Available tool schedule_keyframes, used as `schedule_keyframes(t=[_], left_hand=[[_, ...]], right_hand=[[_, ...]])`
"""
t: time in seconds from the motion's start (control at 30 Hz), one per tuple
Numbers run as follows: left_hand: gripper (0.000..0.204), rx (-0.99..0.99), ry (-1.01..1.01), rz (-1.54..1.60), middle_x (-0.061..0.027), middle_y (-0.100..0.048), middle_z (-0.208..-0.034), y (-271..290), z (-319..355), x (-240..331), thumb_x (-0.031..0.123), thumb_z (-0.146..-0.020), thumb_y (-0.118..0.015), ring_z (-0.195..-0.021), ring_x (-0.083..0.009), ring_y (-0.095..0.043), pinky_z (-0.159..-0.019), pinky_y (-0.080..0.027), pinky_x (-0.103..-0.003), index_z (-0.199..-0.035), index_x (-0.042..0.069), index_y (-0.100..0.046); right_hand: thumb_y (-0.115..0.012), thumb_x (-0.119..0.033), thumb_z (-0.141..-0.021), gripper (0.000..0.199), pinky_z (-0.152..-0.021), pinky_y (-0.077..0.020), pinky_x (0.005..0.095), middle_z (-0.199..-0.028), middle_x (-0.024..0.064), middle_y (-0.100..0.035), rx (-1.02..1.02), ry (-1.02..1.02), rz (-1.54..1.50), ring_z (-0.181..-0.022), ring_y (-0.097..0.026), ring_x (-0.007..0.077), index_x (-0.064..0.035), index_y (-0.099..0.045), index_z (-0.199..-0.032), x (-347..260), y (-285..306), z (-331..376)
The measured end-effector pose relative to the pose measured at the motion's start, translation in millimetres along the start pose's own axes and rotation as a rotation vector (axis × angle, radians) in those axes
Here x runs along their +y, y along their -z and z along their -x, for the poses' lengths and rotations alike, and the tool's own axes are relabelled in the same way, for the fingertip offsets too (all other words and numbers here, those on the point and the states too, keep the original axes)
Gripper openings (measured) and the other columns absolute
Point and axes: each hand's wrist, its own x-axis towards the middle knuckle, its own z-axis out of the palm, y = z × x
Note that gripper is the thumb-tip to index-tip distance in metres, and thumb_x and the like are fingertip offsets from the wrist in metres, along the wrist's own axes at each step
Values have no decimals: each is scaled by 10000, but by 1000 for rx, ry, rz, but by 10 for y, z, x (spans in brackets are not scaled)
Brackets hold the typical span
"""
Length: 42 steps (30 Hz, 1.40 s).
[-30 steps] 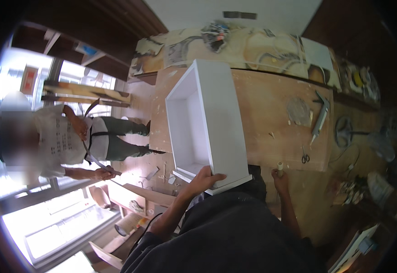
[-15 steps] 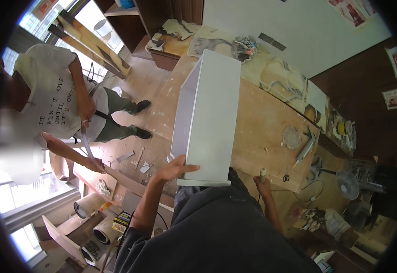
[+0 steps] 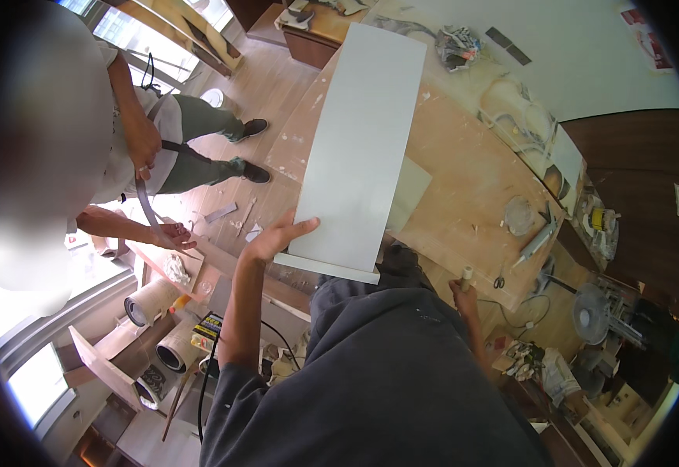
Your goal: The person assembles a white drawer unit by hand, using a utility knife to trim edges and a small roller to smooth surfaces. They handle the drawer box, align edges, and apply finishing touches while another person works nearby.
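A long white drawer-like box leans across the near-left part of the wooden worktable, tilted, its broad face toward me. A narrow lip runs across its near end, close to my lap. My left hand grips its left edge near that lip, the thumb lying on the broad face and the fingers hidden behind. Beside the table's near edge, my right hand is closed around a short pale cylinder. What the lower part of that cylinder joins is hidden.
The worktable bears a caulking gun, scissors and a clear round lid. At the left, a person holds a strip. A fan stands right; cans and cables lie lower left.
The box has turned, its far end swinging up and its open inner side going out of sight. My left hand has shifted left and up with it. My right hand still holds the cylinder.
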Motion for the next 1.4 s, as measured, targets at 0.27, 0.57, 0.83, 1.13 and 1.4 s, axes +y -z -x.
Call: schedule_keyframes(t=[0.27, 0.57, 0.83, 1.13, 1.4], left_hand=[[675, 68, 15, 40, -132, -613, -1269, 269, 30, -132, 459, -970, -598, -1145, -204, -582, -972, -453, -323, -1406, -41, -472], [516, 357, -160, 389, -148, -689, -1084, 537, -136, -653, 433, -1035, -456, -1055, -241, -648, -976, -474, -341, -1231, -33, -561], [326, 951, -511, 352, -239, -582, -1321, -389, 293, -858, 268, -1029, -506, -1301, -302, -514, -1131, -346, -435, -1194, -12, -530], [396, 1026, -512, 214, -216, -516, -1403, -573, 247, -792, 283, -1009, -573, -1327, -292, -471, -1133, -331, -438, -1279, 13, -465], [485, 1006, -491, 213, -242, -494, -1386, -545, 237, -903, 329, -984, -587, -1306, -306, -478, -1118, -336, -447, -1307, 19, -400]], right_hand=[[-696, -305, -890, 358, -671, -469, 343, -798, 78, -656, 0, -59, 115, -710, -599, 168, 15, -712, -1048, -65, -34, 311], [-699, -320, -887, 365, -642, -466, 325, -780, 59, -656, -7, -22, 146, -672, -592, 155, 12, -717, -1038, -53, 5, 283], [-681, -327, -916, 372, -555, -429, 300, -698, 3, -607, -30, -25, 166, -585, -543, 104, 1, -715, -1087, 58, 107, 265], [-705, -325, -900, 335, -653, -463, 330, -757, 34, -633, -83, -88, 131, -689, -590, 143, -2, -711, -988, 265, 53, 229], [-691, -346, -923, 368, -568, -431, 283, -712, 3, -586, -49, -13, 172, -609, -543, 105, -7, -695, -1066, 529, 265, 48]])
